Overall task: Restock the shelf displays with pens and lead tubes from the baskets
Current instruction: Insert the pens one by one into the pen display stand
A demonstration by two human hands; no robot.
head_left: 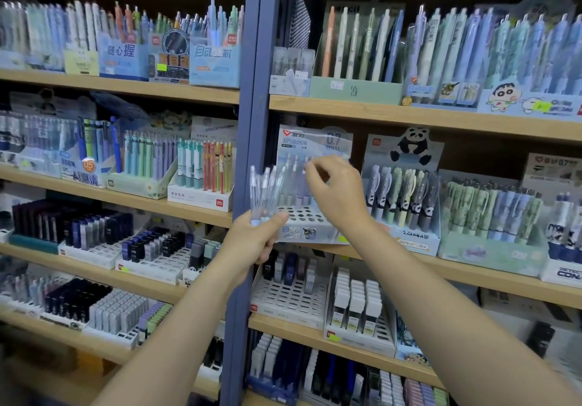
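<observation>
At the display box (pixel 310 226), left hand (pixel 253 241) grips pens (pixel 264 193); right hand (pixel 338 191) pinches one.

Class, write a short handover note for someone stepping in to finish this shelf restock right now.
Left hand: grips a bunch of clear pens.
Right hand: pinches one pen at the 0.7 mm display box.
Done: a few pens stand in the box's back rows.
Left: front holes are open; slot in the held pens. Lead tube trays sit below, partly filled. Baskets are not in view.
</observation>
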